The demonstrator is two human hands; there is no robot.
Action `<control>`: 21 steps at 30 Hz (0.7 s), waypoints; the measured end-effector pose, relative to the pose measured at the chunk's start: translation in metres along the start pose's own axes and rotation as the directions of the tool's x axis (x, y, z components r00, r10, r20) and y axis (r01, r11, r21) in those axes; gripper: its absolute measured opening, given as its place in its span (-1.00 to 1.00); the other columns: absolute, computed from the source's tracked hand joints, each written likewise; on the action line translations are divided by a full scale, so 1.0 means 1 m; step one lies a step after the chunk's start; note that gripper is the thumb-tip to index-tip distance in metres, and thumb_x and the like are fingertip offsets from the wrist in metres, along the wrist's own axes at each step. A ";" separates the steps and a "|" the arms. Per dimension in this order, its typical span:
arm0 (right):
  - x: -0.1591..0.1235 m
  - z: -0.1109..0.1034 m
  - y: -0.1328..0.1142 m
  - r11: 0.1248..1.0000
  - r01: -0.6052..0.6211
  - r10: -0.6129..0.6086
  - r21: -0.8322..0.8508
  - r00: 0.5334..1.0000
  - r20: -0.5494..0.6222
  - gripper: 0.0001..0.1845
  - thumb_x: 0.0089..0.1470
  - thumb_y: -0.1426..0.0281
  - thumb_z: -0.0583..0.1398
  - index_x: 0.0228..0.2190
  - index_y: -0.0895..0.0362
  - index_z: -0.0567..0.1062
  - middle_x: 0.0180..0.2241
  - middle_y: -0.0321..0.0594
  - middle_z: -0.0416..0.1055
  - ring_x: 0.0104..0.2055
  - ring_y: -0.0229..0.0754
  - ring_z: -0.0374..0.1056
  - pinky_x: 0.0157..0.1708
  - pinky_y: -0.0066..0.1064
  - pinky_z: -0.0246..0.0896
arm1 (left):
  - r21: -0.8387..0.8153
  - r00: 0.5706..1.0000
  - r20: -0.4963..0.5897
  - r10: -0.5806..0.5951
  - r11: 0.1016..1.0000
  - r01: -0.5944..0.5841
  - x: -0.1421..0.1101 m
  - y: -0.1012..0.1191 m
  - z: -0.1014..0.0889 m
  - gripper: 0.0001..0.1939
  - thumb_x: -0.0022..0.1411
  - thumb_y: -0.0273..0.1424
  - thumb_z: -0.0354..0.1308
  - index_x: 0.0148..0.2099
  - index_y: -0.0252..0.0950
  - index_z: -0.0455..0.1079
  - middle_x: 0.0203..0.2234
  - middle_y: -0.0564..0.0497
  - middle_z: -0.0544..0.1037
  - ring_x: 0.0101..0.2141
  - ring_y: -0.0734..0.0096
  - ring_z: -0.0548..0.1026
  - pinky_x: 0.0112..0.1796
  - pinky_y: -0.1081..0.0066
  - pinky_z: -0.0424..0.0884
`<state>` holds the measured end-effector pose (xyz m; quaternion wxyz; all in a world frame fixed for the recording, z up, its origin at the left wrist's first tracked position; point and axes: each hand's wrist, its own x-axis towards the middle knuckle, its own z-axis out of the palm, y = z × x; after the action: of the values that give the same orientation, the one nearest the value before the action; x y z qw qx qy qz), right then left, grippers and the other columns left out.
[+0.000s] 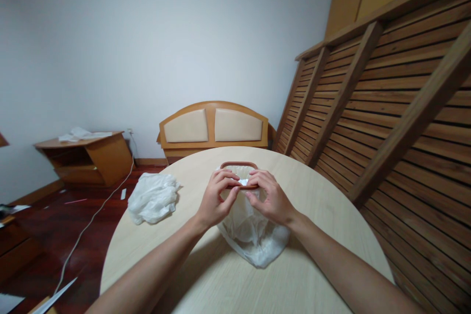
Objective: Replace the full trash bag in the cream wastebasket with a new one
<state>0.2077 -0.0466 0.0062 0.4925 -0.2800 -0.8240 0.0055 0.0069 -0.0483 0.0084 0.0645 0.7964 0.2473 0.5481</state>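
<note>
A small trash bin with a brown, rounded-corner rim stands on the round table in front of me. A thin white plastic bag lines it and hangs over the near side, its loose end spread on the tabletop. My left hand pinches the near edge of the rim, fingers over the top and thumb outside. On the same edge, to its right, my right hand pinches in a like way. The bag passes under both grips. Most of the bin's body is hidden by the bag and my hands.
A crumpled white plastic bag lies at the left of the pale round table. Behind stands a padded headboard. Wooden slatted panels lean at right. A low cabinet and a white cable are at left.
</note>
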 end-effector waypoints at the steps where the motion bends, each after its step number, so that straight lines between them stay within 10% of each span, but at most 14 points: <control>1: 0.000 -0.001 0.000 1.000 0.005 -0.005 0.011 1.000 -0.005 -0.90 0.13 0.35 0.24 -0.26 0.03 0.45 -0.21 -0.16 0.51 0.04 0.05 0.37 0.08 0.02 0.25 | 0.000 1.000 -0.001 0.004 1.000 -0.004 0.000 0.000 0.000 -0.90 0.34 -0.44 0.15 -0.17 -0.22 0.51 -0.19 -0.08 0.58 -0.03 0.19 0.45 0.08 0.06 0.34; 12: -0.008 -0.003 0.033 0.912 -0.343 0.340 0.225 0.939 0.053 -0.10 0.06 -0.13 0.22 0.26 0.07 0.18 0.31 0.08 0.15 0.35 0.17 0.07 0.30 0.17 -0.03 | 0.011 1.000 0.009 0.013 1.000 -0.014 0.000 0.001 -0.001 -0.90 0.34 -0.42 0.15 -0.17 -0.22 0.50 -0.20 -0.09 0.58 -0.03 0.17 0.45 0.06 0.07 0.36; 21: -0.010 -0.002 0.041 0.841 -0.427 0.400 0.331 0.904 0.151 0.10 -0.08 -0.23 0.28 0.30 0.10 0.14 0.35 0.13 0.07 0.39 0.21 0.01 0.34 0.18 -0.13 | -0.013 0.999 0.017 0.039 0.999 -0.039 0.001 0.002 -0.002 -0.90 0.34 -0.45 0.15 -0.16 -0.22 0.49 -0.19 -0.08 0.57 -0.04 0.19 0.45 0.04 0.11 0.36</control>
<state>0.2321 -0.0169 -0.0126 0.4906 -0.3568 -0.7472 0.2715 0.0060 -0.0498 0.0108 0.0610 0.8053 0.2278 0.5440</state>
